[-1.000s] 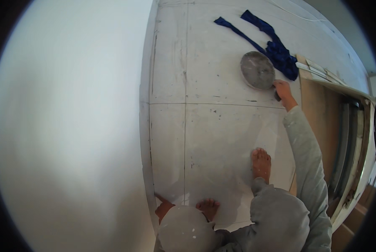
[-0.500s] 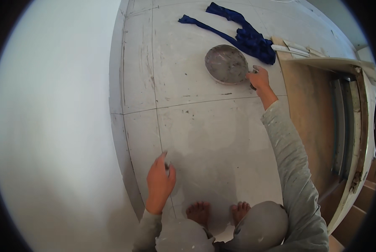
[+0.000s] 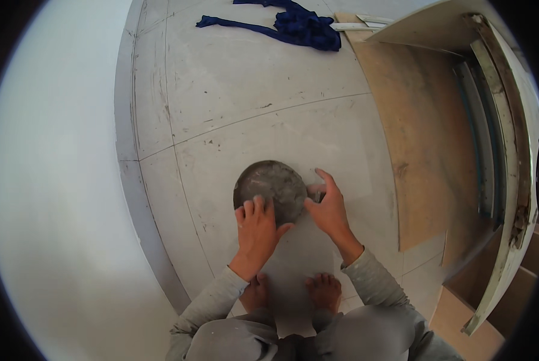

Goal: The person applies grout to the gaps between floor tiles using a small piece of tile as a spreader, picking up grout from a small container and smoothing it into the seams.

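Observation:
A round, shallow bowl [image 3: 283,194] of wet grey paste rests on the floor in front of my feet. My left hand [image 3: 257,234] reaches over its near edge, with spread fingertips at the paste. Whether they press into it I cannot tell. At the bowl's right rim is my right hand [image 3: 331,210], its index finger raised and its thumb apart, both close to the rim. Between the fingers shows a small greyish patch that I cannot make out.
Dark blue clothing [image 3: 305,27] lies crumpled at the far end of the pale tiled floor [image 3: 251,129]. A white wall [image 3: 59,180] runs along the left. On the right are a brown board [image 3: 402,120] and a worn, pale-edged panel [image 3: 513,120].
The bowl has come nearer, from the far floor to just before my feet. My right hand came back with it. The left hand moved forward and right, over the bowl. The view shifted.

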Demonstrator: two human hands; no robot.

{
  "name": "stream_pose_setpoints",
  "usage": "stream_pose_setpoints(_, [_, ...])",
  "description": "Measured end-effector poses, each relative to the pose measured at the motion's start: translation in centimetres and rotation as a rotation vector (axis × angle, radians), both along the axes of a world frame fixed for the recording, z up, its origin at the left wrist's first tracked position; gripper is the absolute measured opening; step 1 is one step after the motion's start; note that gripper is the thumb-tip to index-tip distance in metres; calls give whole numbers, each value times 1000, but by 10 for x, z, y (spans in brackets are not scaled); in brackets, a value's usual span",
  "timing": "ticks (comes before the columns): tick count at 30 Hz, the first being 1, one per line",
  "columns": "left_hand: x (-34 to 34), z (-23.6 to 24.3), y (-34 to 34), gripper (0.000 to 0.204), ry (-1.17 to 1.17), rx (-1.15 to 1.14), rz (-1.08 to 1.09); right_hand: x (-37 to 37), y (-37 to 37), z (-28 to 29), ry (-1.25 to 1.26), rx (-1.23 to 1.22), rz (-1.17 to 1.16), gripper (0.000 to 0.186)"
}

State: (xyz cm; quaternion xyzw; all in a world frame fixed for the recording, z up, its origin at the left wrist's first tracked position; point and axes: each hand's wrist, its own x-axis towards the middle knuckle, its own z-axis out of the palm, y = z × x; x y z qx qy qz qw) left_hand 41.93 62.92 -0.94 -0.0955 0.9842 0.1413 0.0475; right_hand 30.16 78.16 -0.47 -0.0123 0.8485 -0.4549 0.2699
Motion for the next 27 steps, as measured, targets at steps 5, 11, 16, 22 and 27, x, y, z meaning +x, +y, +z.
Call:
stream_pose_setpoints(5, [72,1,26,73,-69,-14,-25,64,45,-17,-162,-136,18,75])
stream_pose_setpoints(11, [90,-8,47,41,-26,35,9,73,69,3,-450,-289,-169,61])
stream_pose_setpoints(16, [102,-25,61,21,90,-38,52,64,60,13,-409,-421,-200,53])
stream_pose_setpoints(22, [105,-28,55,21,82,31,63,54,33,34,-395,-538,-115,53])
stream_pose_setpoints(27, [104,-27,56,14,84,-88,54,44,26,34,-621,-719,-158,62])
